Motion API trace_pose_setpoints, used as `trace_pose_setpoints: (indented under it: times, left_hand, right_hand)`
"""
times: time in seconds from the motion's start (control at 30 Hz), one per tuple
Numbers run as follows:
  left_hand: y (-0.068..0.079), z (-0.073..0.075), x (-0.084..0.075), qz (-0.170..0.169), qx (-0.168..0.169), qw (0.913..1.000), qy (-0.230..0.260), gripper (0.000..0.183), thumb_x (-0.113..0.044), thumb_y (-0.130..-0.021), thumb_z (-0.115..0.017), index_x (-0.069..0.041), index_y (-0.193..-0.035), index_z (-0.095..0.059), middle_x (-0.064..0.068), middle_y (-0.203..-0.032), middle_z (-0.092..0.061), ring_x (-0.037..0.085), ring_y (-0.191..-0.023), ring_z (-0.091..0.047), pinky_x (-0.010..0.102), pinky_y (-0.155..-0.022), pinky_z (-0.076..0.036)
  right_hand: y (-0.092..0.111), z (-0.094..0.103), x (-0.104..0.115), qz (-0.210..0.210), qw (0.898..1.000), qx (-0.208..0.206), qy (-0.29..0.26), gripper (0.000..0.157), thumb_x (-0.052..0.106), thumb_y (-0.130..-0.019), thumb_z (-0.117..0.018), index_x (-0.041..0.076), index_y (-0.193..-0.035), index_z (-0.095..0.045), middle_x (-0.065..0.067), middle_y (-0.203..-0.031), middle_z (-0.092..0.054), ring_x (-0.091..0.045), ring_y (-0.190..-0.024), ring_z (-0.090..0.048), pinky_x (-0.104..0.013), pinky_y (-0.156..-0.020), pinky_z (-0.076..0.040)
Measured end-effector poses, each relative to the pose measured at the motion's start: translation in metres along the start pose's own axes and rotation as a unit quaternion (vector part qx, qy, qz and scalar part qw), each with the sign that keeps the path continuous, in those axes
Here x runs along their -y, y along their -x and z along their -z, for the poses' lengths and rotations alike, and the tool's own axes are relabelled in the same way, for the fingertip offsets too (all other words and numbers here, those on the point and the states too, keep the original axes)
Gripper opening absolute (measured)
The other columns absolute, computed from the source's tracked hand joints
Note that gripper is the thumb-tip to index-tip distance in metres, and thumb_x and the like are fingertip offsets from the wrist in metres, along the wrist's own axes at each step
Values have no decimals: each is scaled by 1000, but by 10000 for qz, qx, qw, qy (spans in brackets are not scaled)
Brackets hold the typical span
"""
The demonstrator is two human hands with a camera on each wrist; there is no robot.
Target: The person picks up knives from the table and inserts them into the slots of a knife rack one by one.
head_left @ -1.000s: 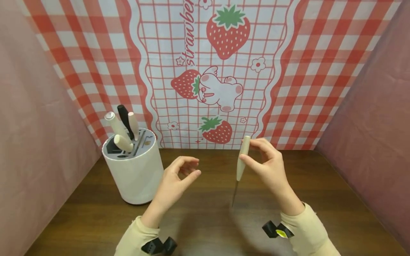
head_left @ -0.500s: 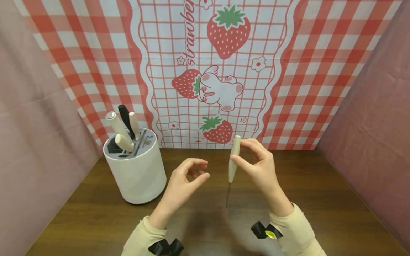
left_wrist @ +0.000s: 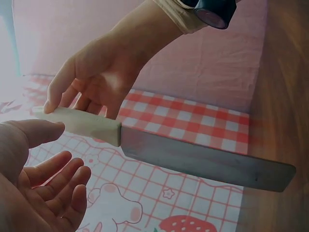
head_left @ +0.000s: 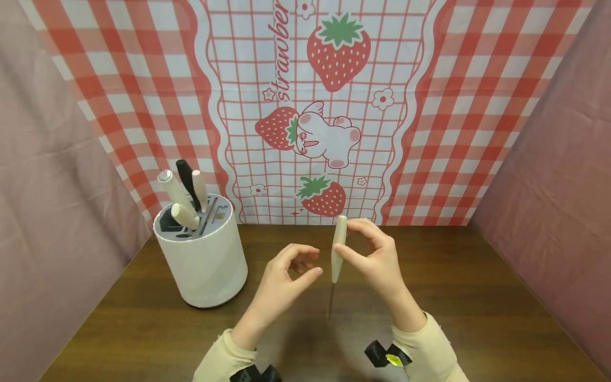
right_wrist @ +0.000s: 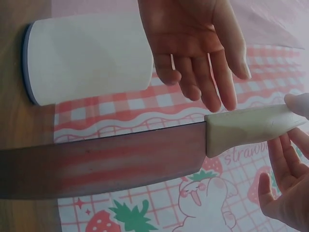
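My right hand (head_left: 377, 260) pinches a kitchen knife by its cream handle (head_left: 338, 254), between thumb and fingertips near the butt end. The knife hangs point down over the table, so from the head only the thin edge of its blade (head_left: 331, 302) shows. Both wrist views show the broad, blunt-ended metal blade (left_wrist: 203, 159) from the side. Close to the left of the handle is my left hand (head_left: 284, 276), its fingers loosely bent and nothing in its grasp. In the right wrist view a gap separates its fingertips from the thumb, just above the handle (right_wrist: 246, 128).
A white round knife block (head_left: 205, 273) stands on the wooden table (head_left: 453, 297) at the left. Several handles, cream and black, stick out of its grey slotted top. Behind is a strawberry-print cloth (head_left: 334, 132), with pink cloth walls on both sides.
My right hand has carried the knife leftward and slightly nearer to me. My left hand has moved right, towards the handle, narrowing the gap between the hands.
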State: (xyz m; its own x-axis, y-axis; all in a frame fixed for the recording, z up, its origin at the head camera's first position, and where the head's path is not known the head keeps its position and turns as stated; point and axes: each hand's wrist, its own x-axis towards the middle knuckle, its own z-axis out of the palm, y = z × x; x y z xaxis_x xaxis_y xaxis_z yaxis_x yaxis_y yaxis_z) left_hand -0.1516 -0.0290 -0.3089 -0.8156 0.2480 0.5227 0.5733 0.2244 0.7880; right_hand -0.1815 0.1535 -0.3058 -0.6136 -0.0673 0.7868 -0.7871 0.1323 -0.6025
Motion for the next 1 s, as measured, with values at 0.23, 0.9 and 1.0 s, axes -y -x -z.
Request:
trace_pose_setpoints:
  times: [0.23,0.9,1.0]
  left_hand:
    - [-4,-11,31,-77,22,9999,-126,28,-15,-78,-71,-14,-105,-62,-2,-98,-62,12,-81,-58,27,-70,-49]
    - [-3,-10,-10,-53,164,9998,74,27,-6,-77,-70,-1,-102,-61,10,-86,-62,27,-79,-60,38,-69,-50]
    - [-3,-10,-11,-19,168,9998,50,27,-6,-77,-70,-1,-102,-61,9,-85,-62,27,-78,-59,37,-70,-50]
  right_hand:
    - [-1,-2,3,44,9999,99,94,34,-12,-66,-72,-4,-98,-64,4,-95,-62,-9,-89,-56,-21,-81,-44]
    - [-1,-7,6,105,9992,282,-251,34,-13,-67,-71,-6,-100,-63,3,-99,-63,-11,-95,-57,-23,-87,-45]
    - [-1,-7,7,80,9991,293,-285,33,-12,-68,-70,-7,-100,-63,4,-100,-62,-11,-95,-57,-23,-87,-45]
